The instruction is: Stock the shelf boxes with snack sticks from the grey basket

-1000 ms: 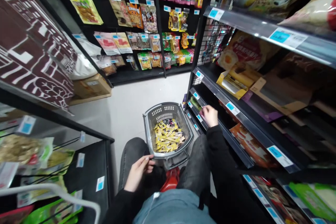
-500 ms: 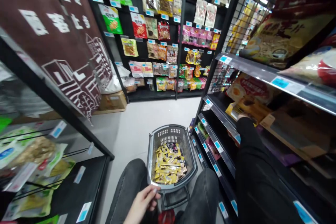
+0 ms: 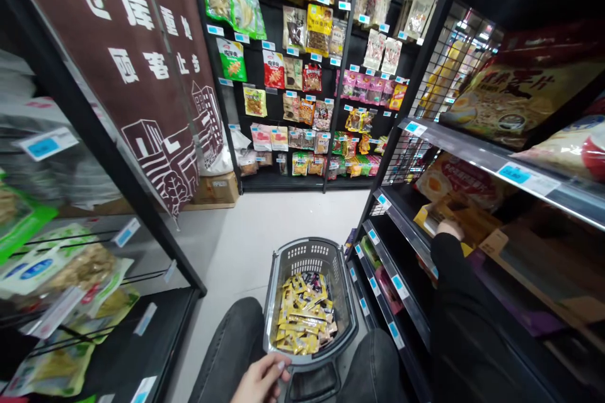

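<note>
A grey plastic shopping basket (image 3: pixel 350 277) stands on the floor between my knees, with many small yellow sachets (image 3: pixel 302 321) and a few dark ones inside. My left hand (image 3: pixel 265 378) is at its near left corner, fingers curled against the rim. On the right, my right hand (image 3: pixel 451 228) reaches into an open yellow cardboard box (image 3: pixel 426 219) on a middle shelf. Its fingers are hidden inside the box, so what they touch does not show. Behind that box lies a red and yellow food bag (image 3: pixel 460 181).
Black shelving with a metal edge (image 3: pixel 477 150) rises close on my right, above my forearm. To the left, a rack (image 3: pixel 137 321) holds bagged snacks. Hanging snack packets (image 3: pixel 319 28) fill the back wall. A brown curtain (image 3: pixel 155 101) and a cardboard box (image 3: pixel 217 190) are at the far left.
The view has tilted upward, so shelves and basket appear lower. My right hand has come further into sight at the yellow box. My left hand stays at the basket's corner.
</note>
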`<state>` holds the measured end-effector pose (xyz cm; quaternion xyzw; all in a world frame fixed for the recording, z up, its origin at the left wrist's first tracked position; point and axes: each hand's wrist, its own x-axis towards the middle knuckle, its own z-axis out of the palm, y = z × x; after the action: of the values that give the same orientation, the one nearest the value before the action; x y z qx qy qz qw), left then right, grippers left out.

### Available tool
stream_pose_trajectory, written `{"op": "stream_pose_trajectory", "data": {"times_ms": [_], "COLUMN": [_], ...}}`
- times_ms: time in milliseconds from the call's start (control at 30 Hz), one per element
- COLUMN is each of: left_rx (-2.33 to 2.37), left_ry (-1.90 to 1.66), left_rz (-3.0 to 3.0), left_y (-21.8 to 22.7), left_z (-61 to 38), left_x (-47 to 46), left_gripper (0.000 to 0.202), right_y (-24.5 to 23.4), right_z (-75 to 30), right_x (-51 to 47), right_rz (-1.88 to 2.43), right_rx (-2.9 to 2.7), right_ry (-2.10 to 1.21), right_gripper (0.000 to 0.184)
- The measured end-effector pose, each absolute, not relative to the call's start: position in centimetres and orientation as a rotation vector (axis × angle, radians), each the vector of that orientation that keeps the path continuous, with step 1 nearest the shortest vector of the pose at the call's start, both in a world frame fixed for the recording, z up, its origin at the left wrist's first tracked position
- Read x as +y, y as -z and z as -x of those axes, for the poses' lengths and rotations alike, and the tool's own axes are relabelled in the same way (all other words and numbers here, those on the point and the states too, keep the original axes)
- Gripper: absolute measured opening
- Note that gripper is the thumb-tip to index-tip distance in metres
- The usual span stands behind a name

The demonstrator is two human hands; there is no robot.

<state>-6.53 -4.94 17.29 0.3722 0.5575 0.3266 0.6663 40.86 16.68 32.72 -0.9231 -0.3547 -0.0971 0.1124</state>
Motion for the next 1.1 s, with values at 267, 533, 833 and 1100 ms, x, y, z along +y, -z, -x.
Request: {"op": "stream_pose_trajectory", "data": {"times_ms": [267, 533, 833, 1100], "left_rx": [1.260, 1.146, 1.037, 0.934], "left_ry": [-0.771, -0.973, -0.678, -0.524], "left_rz": [-1.142, -1.680, -1.842, -2.111], "left_y": [-17.4, -27.5, -28.3, -27.7], "left_z": [5.9, 1.2, -0.9, -1.9], "left_x": [-4.6, -2.6, -3.7, -4.6], "left_gripper": [0.049, 0.046, 0.037, 0.038], "right_y": [-36.9, -29.4, -26.3, -25.2], "right_z": [-35.9, -19.5, -17.3, -18.2], "right_x": [15.1, 2.6, -6.0, -7.8], "right_rz": [2.339, 1.146, 1.151, 1.383], "right_rx": [-0.728, -0.952, -0.796, -0.768], "right_ry": [0.473, -0.930, -1.191, -1.056], "right_gripper": [0.024, 0.020, 0.025, 0.027]}}
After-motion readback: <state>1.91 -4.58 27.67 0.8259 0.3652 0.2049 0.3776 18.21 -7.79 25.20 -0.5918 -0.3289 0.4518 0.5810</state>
